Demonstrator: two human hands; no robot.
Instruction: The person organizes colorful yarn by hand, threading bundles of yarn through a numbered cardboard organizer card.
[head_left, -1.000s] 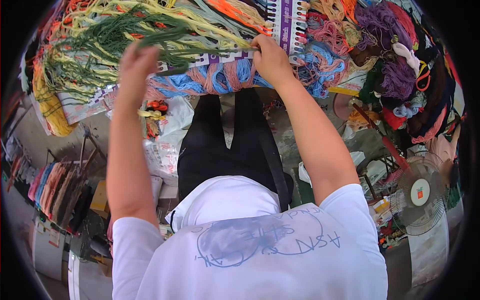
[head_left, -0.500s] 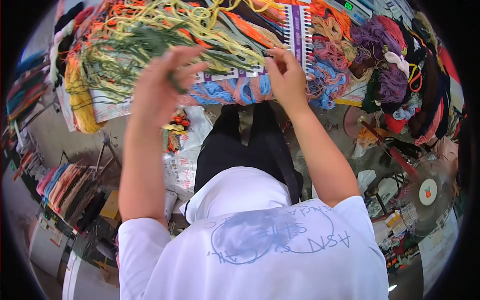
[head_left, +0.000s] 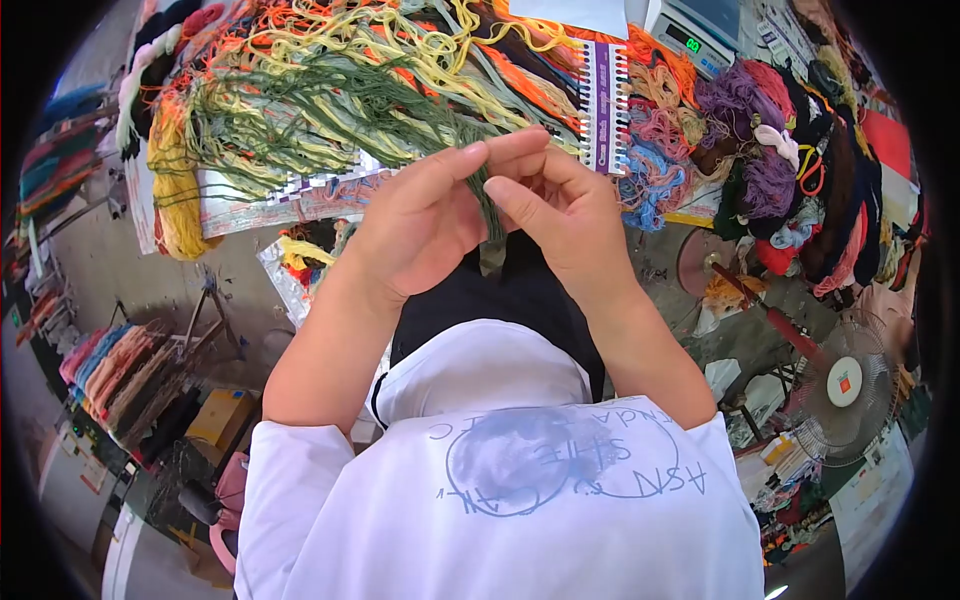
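My left hand [head_left: 425, 215] and my right hand [head_left: 560, 205] meet in front of my body around a dark green thread bundle [head_left: 487, 210]. The left hand's fingers are stretched out and cross over the strands toward the right hand. My right thumb presses at the bundle, its fingers curled and partly hidden behind the left ones. From between the hands the bundle's lower end hangs down over my dark trousers. Its upper strands [head_left: 390, 95] spread left across pale yellow and grey-green threads [head_left: 310, 120] on the table.
A purple-and-white holed card [head_left: 603, 105] lies right of the threads. Beyond it are blue skeins [head_left: 652, 190], purple skeins [head_left: 765, 185] and a scale [head_left: 690, 45] with a green display. A fan [head_left: 845, 382] stands low right; hanging yarn [head_left: 125, 370] is low left.
My left hand has moved right and down to meet my right hand, which has come slightly lower. The dark green strands have been drawn toward me, off the table's front edge.
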